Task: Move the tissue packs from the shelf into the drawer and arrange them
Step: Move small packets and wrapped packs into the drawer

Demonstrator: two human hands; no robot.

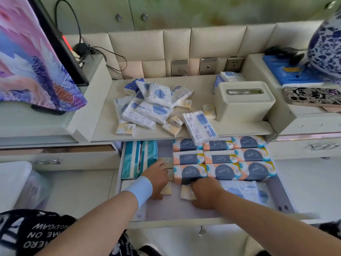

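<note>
Drawer (175, 212): yellow packs (186, 194) touching both hands (156, 177) (204, 195).

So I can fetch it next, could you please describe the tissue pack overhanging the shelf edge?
Find the cream tissue box on the shelf. Left of it lies a long white pack with blue labels. It alone juts past the front edge, over the open drawer.

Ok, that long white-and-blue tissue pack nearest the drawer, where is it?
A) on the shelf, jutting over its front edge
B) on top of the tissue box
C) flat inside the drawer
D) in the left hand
A: the long white-and-blue pack lies on the shelf, its near end sticking out past the edge above the S.pure packs in the drawer.
</note>
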